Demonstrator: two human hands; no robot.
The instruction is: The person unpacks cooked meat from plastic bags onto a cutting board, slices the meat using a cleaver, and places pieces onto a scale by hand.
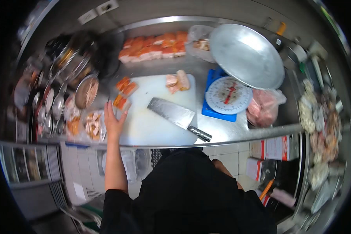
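My left hand (115, 123) is at the left edge of the white cutting board (140, 124), with fingers stretched and apart, holding nothing. Right beside its fingertips lie orange-red meat pieces (122, 102), though contact is unclear. A cleaver (171, 112) rests flat on the board, its black handle pointing to the lower right. Pale meat pieces (178, 81) sit near the board's top right corner. My right hand (219, 164) hangs low beside my dark clothing, below the counter edge; its fingers cannot be made out.
Behind the board stand rows of meat blocks (154, 46). To the right are a blue scale (228, 95), a large metal pan (247, 54) and bagged meat (265, 109). A metal bowl (86, 91) and a container of meat pieces (93, 125) stand at the left.
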